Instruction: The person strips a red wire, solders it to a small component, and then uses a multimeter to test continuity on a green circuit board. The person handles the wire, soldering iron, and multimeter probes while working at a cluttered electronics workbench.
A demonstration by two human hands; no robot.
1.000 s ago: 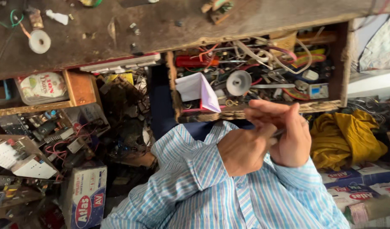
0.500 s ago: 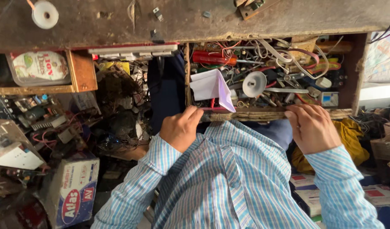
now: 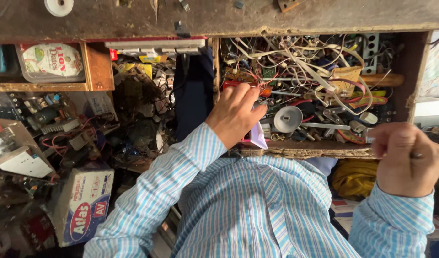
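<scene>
One long wooden bench top (image 3: 286, 16) runs across the picture from 10 to 2 o'clock. Under it, at 1 o'clock, an open drawer (image 3: 320, 149) is packed with wires, small boards and metal scraps. The striped shirt (image 3: 257, 210) fills 6 o'clock, and a cardboard box (image 3: 83, 205) lies at 8 o'clock among more clutter.

Compared with half a second ago, the drawer stands further out and shows much more of its tangle. Both hands have left its front edge, so the work has gone from pulling the drawer to searching inside it.

The left hand (image 3: 235, 114), just left of centre, now reaches into the drawer with its fingers bent down among the wires. It lies over a folded white and lilac paper (image 3: 257, 137), which stood clear before and now shows only a corner at the hand's 5 o'clock. Whether the fingers grip the paper or only rest on it, I cannot tell.

The right hand (image 3: 403, 160), at 3 o'clock, has lifted off the drawer edge and is clenched around a thin dark piece (image 3: 417, 155) too small to identify. A round metal disc (image 3: 288, 118) lies in the drawer between the hands, just beside the paper.
</scene>
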